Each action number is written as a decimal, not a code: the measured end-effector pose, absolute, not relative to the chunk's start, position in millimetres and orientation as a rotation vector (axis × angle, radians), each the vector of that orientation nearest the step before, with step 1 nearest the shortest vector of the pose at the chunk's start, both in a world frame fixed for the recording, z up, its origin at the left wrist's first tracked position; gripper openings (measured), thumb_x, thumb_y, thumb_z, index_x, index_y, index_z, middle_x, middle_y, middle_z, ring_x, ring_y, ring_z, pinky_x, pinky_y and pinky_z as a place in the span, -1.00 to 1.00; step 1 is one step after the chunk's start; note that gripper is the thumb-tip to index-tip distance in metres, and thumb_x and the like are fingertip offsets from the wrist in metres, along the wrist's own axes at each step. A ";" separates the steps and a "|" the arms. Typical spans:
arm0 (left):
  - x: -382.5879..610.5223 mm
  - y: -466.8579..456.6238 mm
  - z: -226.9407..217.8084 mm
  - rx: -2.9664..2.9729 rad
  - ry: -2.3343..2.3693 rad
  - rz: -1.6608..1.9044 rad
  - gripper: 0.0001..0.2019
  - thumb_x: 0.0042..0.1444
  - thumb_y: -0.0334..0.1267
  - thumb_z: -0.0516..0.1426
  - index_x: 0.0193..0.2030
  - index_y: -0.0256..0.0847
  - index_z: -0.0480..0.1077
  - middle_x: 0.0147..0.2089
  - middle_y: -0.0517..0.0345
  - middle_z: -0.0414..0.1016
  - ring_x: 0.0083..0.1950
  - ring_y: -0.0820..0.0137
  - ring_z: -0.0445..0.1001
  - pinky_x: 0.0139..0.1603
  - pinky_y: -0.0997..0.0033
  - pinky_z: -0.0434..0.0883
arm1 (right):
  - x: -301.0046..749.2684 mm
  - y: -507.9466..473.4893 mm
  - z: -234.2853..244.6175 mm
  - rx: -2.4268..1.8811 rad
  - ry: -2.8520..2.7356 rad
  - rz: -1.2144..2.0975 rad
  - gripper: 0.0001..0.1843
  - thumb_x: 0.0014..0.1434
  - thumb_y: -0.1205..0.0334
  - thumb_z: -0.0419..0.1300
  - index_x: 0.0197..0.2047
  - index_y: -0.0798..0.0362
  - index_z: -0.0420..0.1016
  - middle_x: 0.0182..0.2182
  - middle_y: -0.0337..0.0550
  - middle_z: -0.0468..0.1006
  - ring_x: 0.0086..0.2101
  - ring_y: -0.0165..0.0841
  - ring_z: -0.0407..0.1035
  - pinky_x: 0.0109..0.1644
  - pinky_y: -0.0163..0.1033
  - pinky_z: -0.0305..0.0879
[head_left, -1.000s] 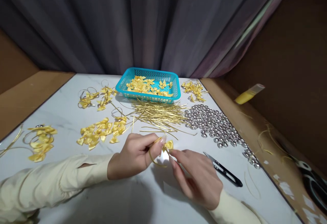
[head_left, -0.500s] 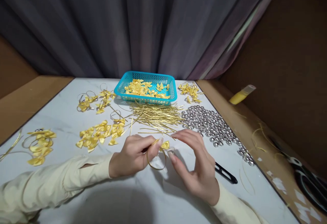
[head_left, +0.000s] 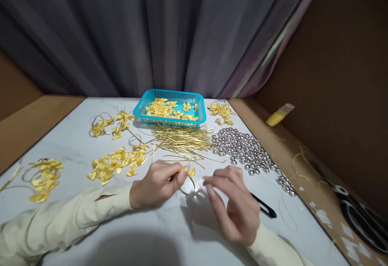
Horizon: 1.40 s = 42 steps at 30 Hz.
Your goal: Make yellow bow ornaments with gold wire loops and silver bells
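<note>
My left hand is closed in a pinch on a small yellow ribbon bow with a gold cord loop hanging from it, just above the white table. My right hand hovers beside the loop on the right, fingers curled with the thumb and forefinger close together; I cannot make out anything between them. Black thread snips lie partly hidden under the right hand. A heap of gold cord pieces lies just beyond both hands.
A blue basket with yellow bows stands at the back centre. Loose yellow bows and finished looped bows lie to the left. Silver bells spread at right. Scissors and a yellow tube rest on the brown ledge.
My right hand let go of the bow and loop and drew slightly back to the right. My left hand kept hold of the bow. The view shifted a little to the right.
</note>
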<state>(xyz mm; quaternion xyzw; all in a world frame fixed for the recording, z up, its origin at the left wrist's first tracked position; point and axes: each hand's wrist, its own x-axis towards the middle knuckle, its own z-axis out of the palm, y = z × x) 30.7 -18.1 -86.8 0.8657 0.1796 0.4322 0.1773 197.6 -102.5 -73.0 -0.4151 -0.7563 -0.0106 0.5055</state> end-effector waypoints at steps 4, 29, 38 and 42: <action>31.6 -16.9 -91.6 2.468 0.405 1.099 -0.65 0.17 -0.42 -0.03 -0.63 -0.20 0.03 -0.67 0.39 -0.10 -0.67 0.58 -0.09 -0.65 0.53 -0.01 | 200.5 -93.4 -68.5 -1.171 -1.904 0.227 -0.83 0.24 0.44 -0.09 -0.34 0.10 0.26 -0.45 -0.15 0.34 -0.39 -0.35 0.18 -0.28 -0.18 0.09; 30.8 -19.3 -78.6 2.283 0.466 0.782 -0.65 0.15 -0.37 -0.04 -0.66 -0.23 0.03 -0.67 0.40 -0.15 -0.64 0.59 -0.13 -0.66 0.59 -0.06 | 200.2 -86.6 -77.6 -1.164 -2.105 0.425 -0.69 0.32 0.35 -0.21 -0.47 0.05 0.11 -0.54 -0.21 0.20 -0.45 -0.37 0.07 -0.33 -0.22 0.04; 29.9 -20.8 -84.3 2.391 0.332 0.999 -0.65 0.16 -0.43 -0.04 -0.63 -0.19 0.00 -0.65 0.39 -0.17 -0.66 0.58 -0.10 -0.66 0.55 -0.03 | 207.0 -89.1 -69.4 -1.055 -2.144 0.334 -0.83 0.25 0.42 -0.13 -0.31 0.10 0.23 -0.49 -0.18 0.25 -0.43 -0.35 0.10 -0.34 -0.21 0.06; 29.5 -21.4 -85.7 2.413 0.289 0.926 -0.67 0.15 -0.44 -0.05 -0.63 -0.20 0.01 -0.67 0.40 -0.13 -0.67 0.59 -0.08 -0.65 0.55 -0.01 | 205.2 -88.6 -68.6 -1.053 -2.226 0.208 -0.78 0.29 0.37 -0.16 -0.34 0.11 0.23 -0.50 -0.17 0.28 -0.45 -0.36 0.08 -0.35 -0.21 0.03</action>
